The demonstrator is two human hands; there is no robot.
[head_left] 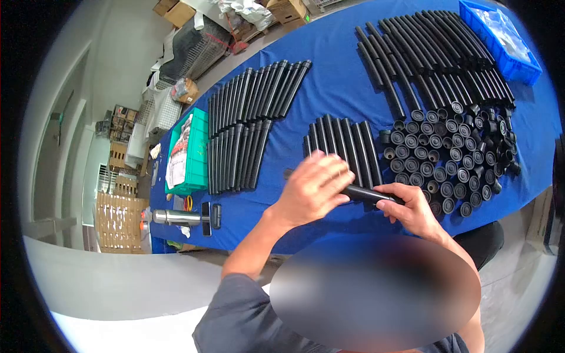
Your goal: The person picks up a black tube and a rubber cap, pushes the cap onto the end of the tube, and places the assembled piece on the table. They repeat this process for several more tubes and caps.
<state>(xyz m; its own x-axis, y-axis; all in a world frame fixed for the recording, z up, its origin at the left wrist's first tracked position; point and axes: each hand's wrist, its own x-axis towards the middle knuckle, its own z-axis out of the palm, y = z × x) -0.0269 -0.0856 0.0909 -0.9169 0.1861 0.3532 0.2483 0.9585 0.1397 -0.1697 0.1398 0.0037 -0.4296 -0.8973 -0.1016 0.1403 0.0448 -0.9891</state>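
Observation:
A black plastic tube (366, 195) is held roughly level above the near part of the table. My right hand (412, 209) grips its right end, thumb and fingers closed round it. My left hand (318, 185) is wrapped over the tube farther left, its fingers above and its thumb below. The left hand covers much of that side, so its end is hard to make out. Just behind my hands lies a row of black tubes (347, 144). Many round black caps (438, 156) stand and lie to the right of my right hand.
Two rows of capped black tubes (241, 120) lie at the left, beside a green crate (197, 153). More tubes (435, 53) are stacked at the far right by a blue crate (509, 50). A steel flask (176, 217) and a dark phone-like object (206, 219) lie at the near left.

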